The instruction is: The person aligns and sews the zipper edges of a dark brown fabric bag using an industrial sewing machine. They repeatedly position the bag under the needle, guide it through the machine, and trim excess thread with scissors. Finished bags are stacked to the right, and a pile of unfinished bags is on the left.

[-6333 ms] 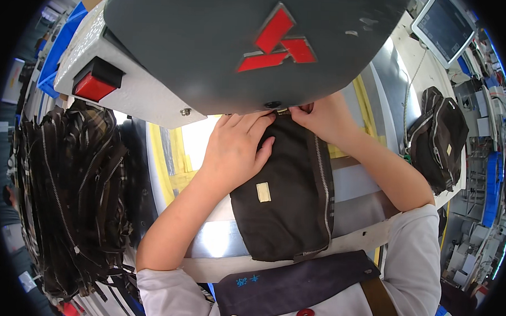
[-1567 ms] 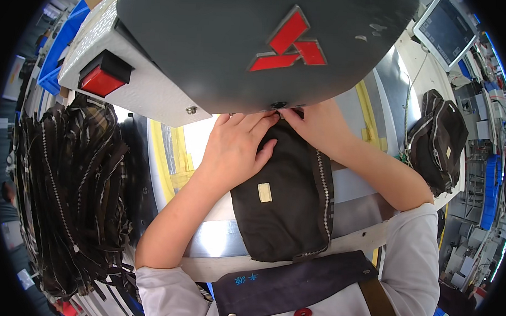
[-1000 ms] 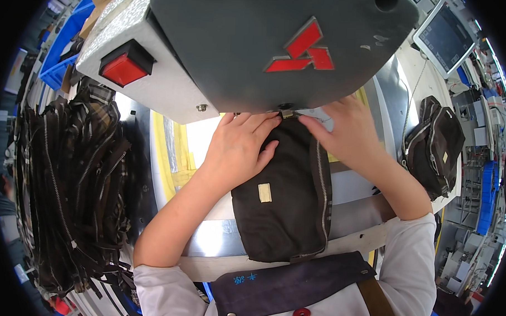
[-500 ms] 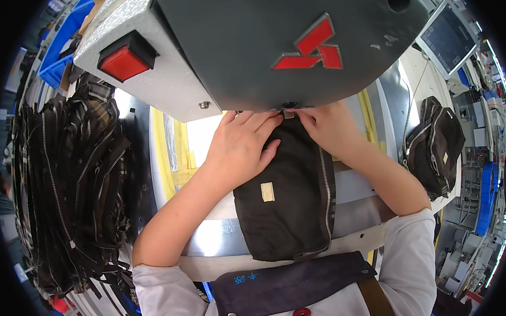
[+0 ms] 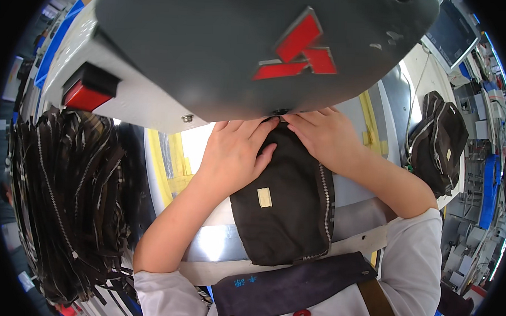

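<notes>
A dark pouch-like fabric piece (image 5: pixel 284 215) lies lengthwise before me, with a metal zipper (image 5: pixel 325 194) along its right side and a small cream label (image 5: pixel 264 197). Its far end runs under the grey head of a sewing machine (image 5: pixel 212 51). My left hand (image 5: pixel 233 152) lies over its upper left edge, fingers stretched forward and thumb apart; some fingertips vanish beneath the machine head. From the right, my right hand (image 5: pixel 323 135) grips the far end with fingers close together, near the left fingertips. The stitching spot is hidden by the machine head.
To the left hangs a thick heap of dark and plaid zippered pieces (image 5: pixel 67 207). Another dark zippered pouch (image 5: pixel 440 145) sits on the right side. A screen (image 5: pixel 452 34) stands at the back right. Yellow tape strips (image 5: pixel 169 172) mark the machine bed. A red switch (image 5: pixel 89 94) juts from the machine.
The view has shifted, so the machine head looks larger and lower. My right hand has moved slightly left at the pouch's far end, its fingers straighter. My left hand stays on the fabric.
</notes>
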`<action>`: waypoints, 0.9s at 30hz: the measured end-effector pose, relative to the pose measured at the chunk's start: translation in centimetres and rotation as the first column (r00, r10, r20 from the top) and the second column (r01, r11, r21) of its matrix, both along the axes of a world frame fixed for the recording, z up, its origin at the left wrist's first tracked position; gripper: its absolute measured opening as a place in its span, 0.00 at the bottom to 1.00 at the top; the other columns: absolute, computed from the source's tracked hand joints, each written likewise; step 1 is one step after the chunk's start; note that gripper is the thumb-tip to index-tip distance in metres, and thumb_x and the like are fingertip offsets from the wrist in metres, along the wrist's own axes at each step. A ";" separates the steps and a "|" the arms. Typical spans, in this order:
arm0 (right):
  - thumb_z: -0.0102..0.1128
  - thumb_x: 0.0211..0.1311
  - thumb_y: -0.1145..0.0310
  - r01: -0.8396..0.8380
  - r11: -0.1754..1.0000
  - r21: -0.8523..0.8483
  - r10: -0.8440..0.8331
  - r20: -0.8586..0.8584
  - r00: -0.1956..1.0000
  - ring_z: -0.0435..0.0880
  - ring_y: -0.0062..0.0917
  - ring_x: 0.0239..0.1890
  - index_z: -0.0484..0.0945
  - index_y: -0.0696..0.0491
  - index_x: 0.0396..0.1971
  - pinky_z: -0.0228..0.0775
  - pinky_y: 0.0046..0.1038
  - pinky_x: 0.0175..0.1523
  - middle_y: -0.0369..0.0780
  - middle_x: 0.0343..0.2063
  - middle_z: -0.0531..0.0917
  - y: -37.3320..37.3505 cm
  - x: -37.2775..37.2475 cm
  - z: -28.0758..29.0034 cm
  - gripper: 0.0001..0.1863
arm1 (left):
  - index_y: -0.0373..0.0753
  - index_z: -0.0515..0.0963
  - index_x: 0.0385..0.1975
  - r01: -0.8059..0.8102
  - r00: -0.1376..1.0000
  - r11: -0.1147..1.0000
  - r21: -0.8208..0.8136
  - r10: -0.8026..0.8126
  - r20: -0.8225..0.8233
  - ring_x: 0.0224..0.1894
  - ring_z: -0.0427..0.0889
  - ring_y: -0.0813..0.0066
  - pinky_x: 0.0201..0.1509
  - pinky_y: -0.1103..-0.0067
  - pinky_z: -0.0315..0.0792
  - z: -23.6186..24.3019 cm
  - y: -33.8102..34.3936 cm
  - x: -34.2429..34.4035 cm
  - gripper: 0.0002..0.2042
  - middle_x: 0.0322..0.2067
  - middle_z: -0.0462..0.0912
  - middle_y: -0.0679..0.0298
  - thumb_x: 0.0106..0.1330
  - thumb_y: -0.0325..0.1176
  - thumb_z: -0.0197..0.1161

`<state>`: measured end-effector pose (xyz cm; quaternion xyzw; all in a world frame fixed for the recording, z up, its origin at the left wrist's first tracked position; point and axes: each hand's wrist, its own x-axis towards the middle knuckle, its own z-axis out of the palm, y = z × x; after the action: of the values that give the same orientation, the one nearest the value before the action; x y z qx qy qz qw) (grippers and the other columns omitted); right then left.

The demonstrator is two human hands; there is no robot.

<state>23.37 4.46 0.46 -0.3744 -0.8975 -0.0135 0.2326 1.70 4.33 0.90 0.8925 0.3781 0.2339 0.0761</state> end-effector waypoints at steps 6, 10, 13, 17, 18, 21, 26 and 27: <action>0.57 0.57 0.72 0.028 0.998 -0.061 -0.037 -0.161 0.986 0.78 0.28 0.42 0.80 0.57 0.37 0.73 0.31 0.45 0.35 0.38 0.79 0.4 -0.2 -0.3 0.09 | 0.39 0.77 0.45 0.017 1.000 0.996 -0.085 -0.018 -0.012 0.50 0.77 0.62 0.54 0.69 0.69 0.2 0.3 0.0 0.18 0.52 0.77 0.66 0.53 0.30 0.65; 0.59 0.55 0.72 0.038 0.999 0.028 -0.034 -0.123 0.992 0.78 0.27 0.42 0.81 0.56 0.35 0.73 0.31 0.46 0.34 0.38 0.80 0.3 -0.4 -0.2 0.08 | 0.39 0.77 0.46 0.019 1.000 0.995 -0.097 -0.020 -0.014 0.51 0.77 0.62 0.55 0.69 0.68 0.1 0.3 -0.1 0.18 0.52 0.77 0.65 0.53 0.30 0.65; 0.61 0.54 0.72 0.043 0.999 0.006 -0.042 -0.124 0.991 0.79 0.27 0.41 0.81 0.55 0.33 0.74 0.30 0.45 0.34 0.37 0.81 0.5 -0.4 -0.2 0.06 | 0.39 0.77 0.47 0.036 0.999 0.996 -0.080 -0.036 -0.010 0.52 0.76 0.62 0.56 0.70 0.67 0.2 0.3 -0.2 0.19 0.53 0.77 0.65 0.53 0.30 0.65; 0.62 0.52 0.72 0.014 1.000 0.009 -0.012 -0.178 0.984 0.80 0.27 0.38 0.82 0.55 0.31 0.75 0.30 0.43 0.33 0.35 0.82 1.1 -0.2 -0.2 0.06 | 0.40 0.77 0.48 0.034 0.999 0.995 -0.091 -0.035 -0.016 0.52 0.76 0.63 0.57 0.70 0.66 0.2 0.3 -0.2 0.19 0.53 0.76 0.66 0.54 0.30 0.65; 0.62 0.52 0.72 0.017 1.000 0.018 -0.013 -0.185 0.983 0.80 0.27 0.38 0.82 0.55 0.30 0.75 0.30 0.43 0.33 0.35 0.82 1.0 -0.3 -0.4 0.05 | 0.40 0.77 0.48 0.027 0.999 0.995 -0.094 -0.028 -0.018 0.52 0.76 0.64 0.57 0.70 0.66 0.2 0.2 -0.2 0.19 0.53 0.76 0.66 0.54 0.31 0.65; 0.62 0.52 0.72 0.028 0.999 0.032 -0.021 -0.184 0.983 0.80 0.27 0.38 0.82 0.55 0.31 0.76 0.30 0.43 0.33 0.35 0.82 0.9 -0.3 -0.3 0.06 | 0.39 0.77 0.48 0.027 1.000 0.997 -0.069 -0.028 -0.011 0.52 0.76 0.64 0.57 0.70 0.66 0.1 0.2 -0.2 0.19 0.53 0.76 0.66 0.54 0.31 0.65; 0.59 0.53 0.73 -0.007 0.997 0.072 0.014 -0.092 0.996 0.81 0.28 0.41 0.81 0.56 0.35 0.75 0.29 0.46 0.36 0.38 0.82 0.8 0.1 -0.6 0.09 | 0.39 0.76 0.48 0.031 0.999 0.997 -0.067 -0.032 -0.015 0.52 0.76 0.62 0.56 0.69 0.67 0.2 0.3 -0.1 0.20 0.51 0.77 0.64 0.54 0.31 0.66; 0.58 0.54 0.73 -0.028 0.993 0.115 0.032 -0.038 0.999 0.80 0.29 0.42 0.81 0.57 0.36 0.75 0.29 0.47 0.37 0.39 0.82 1.0 0.1 -0.7 0.10 | 0.39 0.76 0.48 0.035 0.999 0.997 -0.072 -0.036 -0.012 0.52 0.76 0.62 0.56 0.68 0.67 0.2 0.3 -0.1 0.20 0.51 0.77 0.64 0.53 0.31 0.66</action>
<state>23.51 5.48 -0.29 -0.3472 -0.8960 -0.0540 0.2714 1.55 4.65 1.06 0.8972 0.3710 0.2129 0.1095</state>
